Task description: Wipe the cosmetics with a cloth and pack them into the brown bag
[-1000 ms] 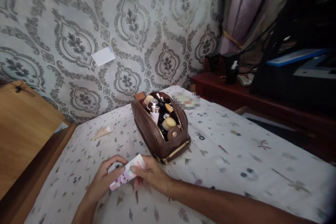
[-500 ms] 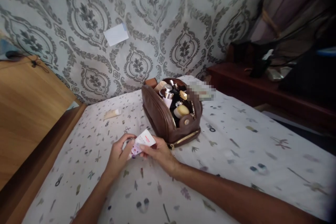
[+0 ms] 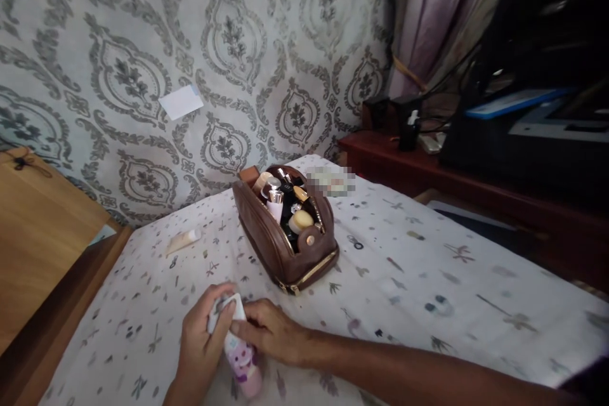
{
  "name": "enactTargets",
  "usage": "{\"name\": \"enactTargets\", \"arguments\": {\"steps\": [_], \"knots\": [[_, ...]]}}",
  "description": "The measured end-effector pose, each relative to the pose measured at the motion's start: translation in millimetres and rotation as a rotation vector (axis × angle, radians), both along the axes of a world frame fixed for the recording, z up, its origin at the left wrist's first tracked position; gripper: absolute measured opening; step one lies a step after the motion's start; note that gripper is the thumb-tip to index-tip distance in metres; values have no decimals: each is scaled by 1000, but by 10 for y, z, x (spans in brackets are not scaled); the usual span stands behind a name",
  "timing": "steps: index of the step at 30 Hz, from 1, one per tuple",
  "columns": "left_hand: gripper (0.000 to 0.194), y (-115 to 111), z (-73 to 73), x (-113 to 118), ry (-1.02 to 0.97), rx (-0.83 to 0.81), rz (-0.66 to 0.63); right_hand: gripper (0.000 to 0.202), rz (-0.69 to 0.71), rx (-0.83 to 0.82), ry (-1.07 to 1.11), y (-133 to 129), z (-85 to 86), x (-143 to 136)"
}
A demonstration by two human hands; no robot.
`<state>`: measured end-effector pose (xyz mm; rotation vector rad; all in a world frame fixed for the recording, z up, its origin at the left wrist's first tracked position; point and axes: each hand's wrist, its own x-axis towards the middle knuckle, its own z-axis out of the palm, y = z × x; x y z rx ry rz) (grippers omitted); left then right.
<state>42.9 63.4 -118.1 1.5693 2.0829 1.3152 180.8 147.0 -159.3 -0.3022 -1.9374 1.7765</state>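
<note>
A white and pink tube (image 3: 243, 358) with a purple cartoon print is held between both hands, low in the head view. Its white end points up and away, and its pink end slants down towards me. My left hand (image 3: 202, 330) is closed around the white end, thumb across the front. From the right side, my right hand (image 3: 273, 333) grips the tube near its middle with thumb and bent fingers. Just beyond the hands, an unzipped brown toiletry bag (image 3: 266, 247) stands filled with several bottles and jars. A beige tube with a white cap (image 3: 183, 242) lies to the left.
The patterned white sheet (image 3: 404, 304) covers the bed surface. A wooden panel (image 3: 47, 216) borders it at left, and a dark red shelf (image 3: 380, 168) with small items stands at right. Behind is a patterned wall with a white card (image 3: 181, 102). A blurred-out patch lies beyond the bag.
Both hands have turned the tube, so its pink printed end now points down towards me. They sit lower in view. The camera has swung to the right.
</note>
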Motion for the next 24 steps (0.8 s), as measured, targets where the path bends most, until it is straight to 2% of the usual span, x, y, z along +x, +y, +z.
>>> {"name": "enactTargets", "arguments": {"steps": [5,9,11,14,16,18,21,24], "knots": [[32,31,14,35,43,-41,94,40,-33,82,-83,5,39,22],[36,20,20,-29,-33,-1,250,28,16,41,-153,-5,167,78],[41,12,11,-92,-97,23,347,34,57,-12,-188,-23,209,96],[49,13,-1,-182,-180,62,432,35,115,-223,-126,-49,190,70],[53,25,9,-212,-216,57,415,38,64,-358,-15,-50,146,27],[54,43,30,-215,-257,24,352,44,-51,-418,84,-35,114,-12],[54,76,47,-200,-301,-13,241,48,-184,-423,169,-5,128,-28],[49,102,15,-190,-282,6,185,48,-245,-370,254,1,193,-4]]}}
